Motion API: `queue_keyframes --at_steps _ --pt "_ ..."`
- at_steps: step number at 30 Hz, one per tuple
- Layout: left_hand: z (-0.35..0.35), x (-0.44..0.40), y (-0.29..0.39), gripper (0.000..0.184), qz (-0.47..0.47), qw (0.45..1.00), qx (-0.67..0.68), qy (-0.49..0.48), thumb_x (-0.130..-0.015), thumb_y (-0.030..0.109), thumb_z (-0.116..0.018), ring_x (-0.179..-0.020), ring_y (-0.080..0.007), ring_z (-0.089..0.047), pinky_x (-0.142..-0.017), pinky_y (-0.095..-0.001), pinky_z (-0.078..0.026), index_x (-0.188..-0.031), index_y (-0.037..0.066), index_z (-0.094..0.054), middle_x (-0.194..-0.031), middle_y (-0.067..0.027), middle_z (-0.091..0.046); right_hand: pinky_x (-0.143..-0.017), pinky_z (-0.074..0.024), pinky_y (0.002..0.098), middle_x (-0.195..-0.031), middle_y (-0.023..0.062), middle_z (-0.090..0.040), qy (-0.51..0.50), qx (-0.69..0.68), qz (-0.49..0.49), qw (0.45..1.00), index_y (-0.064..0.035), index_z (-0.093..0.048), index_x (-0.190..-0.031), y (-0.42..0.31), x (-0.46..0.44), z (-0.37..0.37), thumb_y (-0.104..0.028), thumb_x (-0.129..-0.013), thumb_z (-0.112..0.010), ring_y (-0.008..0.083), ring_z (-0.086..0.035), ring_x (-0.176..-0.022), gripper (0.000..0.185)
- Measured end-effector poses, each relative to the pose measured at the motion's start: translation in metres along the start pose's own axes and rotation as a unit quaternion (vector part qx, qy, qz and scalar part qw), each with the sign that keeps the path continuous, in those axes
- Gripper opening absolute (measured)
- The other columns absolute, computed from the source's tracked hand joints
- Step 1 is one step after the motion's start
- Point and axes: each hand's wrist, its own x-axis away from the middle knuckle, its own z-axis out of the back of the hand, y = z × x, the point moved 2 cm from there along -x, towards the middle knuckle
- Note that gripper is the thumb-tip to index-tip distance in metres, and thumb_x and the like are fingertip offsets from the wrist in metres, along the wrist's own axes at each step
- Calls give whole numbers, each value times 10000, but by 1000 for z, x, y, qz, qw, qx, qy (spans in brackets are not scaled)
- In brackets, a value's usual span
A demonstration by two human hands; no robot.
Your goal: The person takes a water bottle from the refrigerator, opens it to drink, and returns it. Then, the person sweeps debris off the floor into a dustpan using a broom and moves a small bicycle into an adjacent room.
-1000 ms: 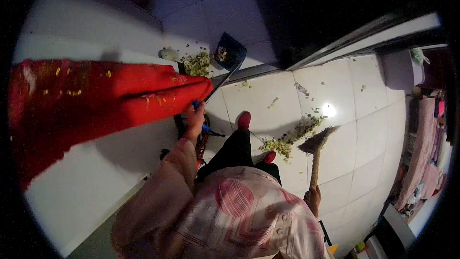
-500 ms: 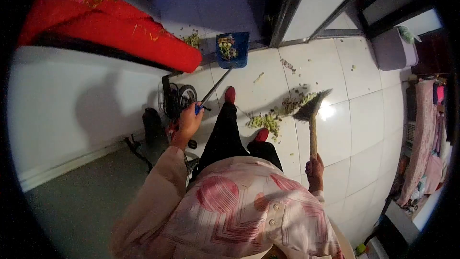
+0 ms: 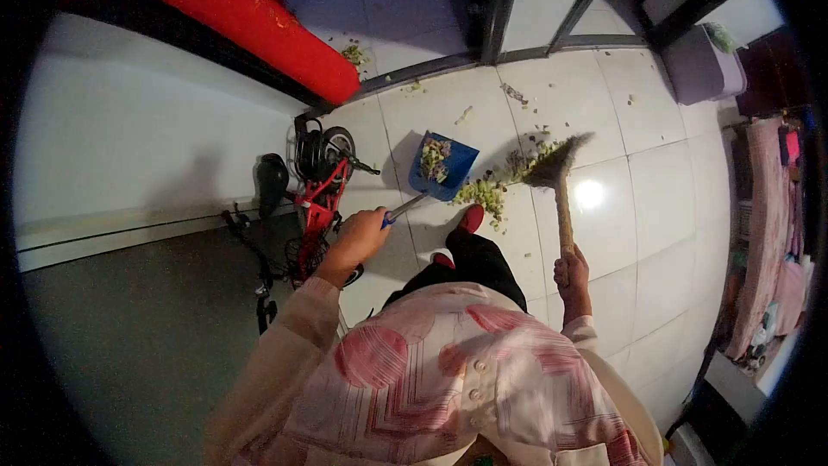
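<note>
My left hand (image 3: 362, 237) is closed round the handle of a blue dustpan (image 3: 464, 155), which has a long metal shaft. Yellow-green and dark scraps (image 3: 435, 160) lie inside the pan. Wrapped round the short handle of a straw broom (image 3: 563, 211) is my right hand (image 3: 572, 269). The broom's dark bristles rest at the right end of a strip of green and brown scraps (image 3: 485, 196) on the floor. Between the dustpan and the broom, this strip runs just beyond my red shoe (image 3: 471, 217).
A red bicycle (image 3: 319, 198) stands by the wall on the left. More scraps (image 3: 354, 55) lie near the door sill, below the red cloth (image 3: 259, 22). At the far right are a grey bin (image 3: 703, 69) and a rack with hanging clothes (image 3: 763, 233).
The dustpan has come away from the door sill, nearer to me and to the right, beside the strip of scraps. My feet have shifted. The broom stays near the scraps.
</note>
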Motion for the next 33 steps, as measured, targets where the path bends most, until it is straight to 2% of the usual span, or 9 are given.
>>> queue_keyframes --at_steps 5,9,16,18,20,22,25,29,33 --pt "-24 -25 -8 296 24 998 -53 -8 -801 196 -548 -791 -334 -584 -715 -430 -471 -1031 13 -508 -839 -165 -608 -324 -305 189 -583 26 -431 12 75 -4 997 -145 -312 -1313 10 -6 -13 -146 -810 -492 86 -392 -405 534" --pt "-35 -38 -9 284 -10 999 -46 11 -787 192 -562 -747 -340 -590 -662 -429 -479 -988 -4 -518 -789 -192 -598 -335 -308 194 -604 28 -440 -62 83 17 994 -155 -319 -1311 15 -34 -15 -143 -822 -488 86 -386 -412 518" --pt "-30 -3 32 246 -8 998 -65 7 -800 199 -529 -727 -349 -591 -644 -444 -475 -957 12 -511 -786 -185 -597 -331 -331 221 -549 17 -421 -66 -28 -28 997 -138 -322 -1292 40 -27 17 -161 -837 -478 117 -424 -410 482" --pt "-28 27 45 289 -9 999 -25 -23 -759 165 -571 -783 -377 -569 -673 -457 -454 -991 7 -501 -851 -218 -585 -335 -336 227 -553 26 -427 -90 -27 -34 995 -140 -316 -1295 40 -31 37 -174 -834 -484 119 -425 -411 492" --pt "-59 69 25 354 -20 998 52 9 -789 187 -552 -778 -354 -586 -649 -455 -466 -1124 94 -482 -837 -184 -589 -334 -334 232 -555 29 -428 -48 -32 -21 998 -133 -333 -1277 42 -20 55 -173 -832 -488 121 -424 -410 473" --pt "-78 109 21 404 -79 996 -6 46 -781 182 -561 -703 -334 -599 -616 -441 -485 -1169 114 -468 -849 -171 -582 -334 -332 237 -556 33 -429 -2 -33 -12 999 -127 -349 -1258 45 -4 69 -171 -830 -492 123 -423 -409 454" --pt "-60 60 51 329 -107 988 -101 36 -784 164 -542 -696 -313 -608 -542 -442 -480 -1105 103 -503 -767 -149 -576 -305 -292 201 -558 22 -412 67 -18 3 998 -118 -388 -1194 50 13 89 -121 -811 -471 107 -386 -381 392" --pt "-29 -44 70 248 -156 982 -109 18 -771 149 -522 -694 -333 -597 -600 -449 -478 -995 44 -513 -793 -152 -590 -293 -284 214 -550 23 -406 108 -5 -5 994 -117 -390 -1185 45 14 110 -98 -803 -472 113 -388 -374 391" --pt "-34 -44 47 367 -136 985 -106 -24 -745 163 -581 -755 -335 -579 -660 -437 -466 -1085 71 -476 -851 -160 -582 -287 -286 211 -533 11 -380 108 -6 -3 994 -114 -413 -1078 69 3 139 -99 -809 -467 103 -373 -363 275"
